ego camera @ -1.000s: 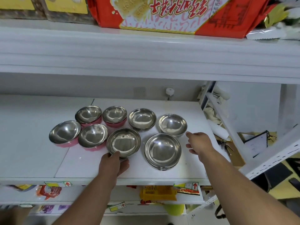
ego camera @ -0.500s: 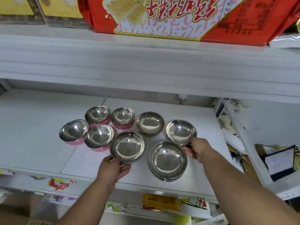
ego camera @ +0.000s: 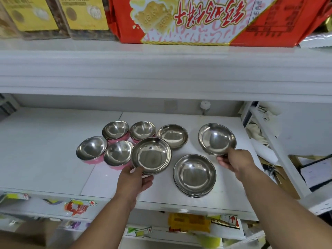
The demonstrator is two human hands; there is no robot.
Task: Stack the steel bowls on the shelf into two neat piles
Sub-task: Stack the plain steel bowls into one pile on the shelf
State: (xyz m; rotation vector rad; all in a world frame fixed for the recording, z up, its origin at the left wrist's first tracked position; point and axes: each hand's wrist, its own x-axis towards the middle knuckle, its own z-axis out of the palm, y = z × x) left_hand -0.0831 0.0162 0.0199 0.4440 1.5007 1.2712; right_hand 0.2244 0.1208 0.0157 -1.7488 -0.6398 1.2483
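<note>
Bowls being lifted, one in each hand, above the shelf (ego camera: 53,159).
Left hand (ego camera: 133,178) and right hand (ego camera: 235,161) are each pinching a steel bowl's (ego camera: 151,155) near rim; light, rigid, slippery, probably.

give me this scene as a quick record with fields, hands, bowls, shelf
left hand: grips near rim of a plain steel bowl, tilted toward the camera
right hand: grips near rim of another plain bowl, also tilted
front pile: plain bowls already nested, on the shelf between the hands
loose plain bowl: at the back, untouched
pink bowls: four, clustered at left, not stacked
upper shelf: red biscuit box
</note>
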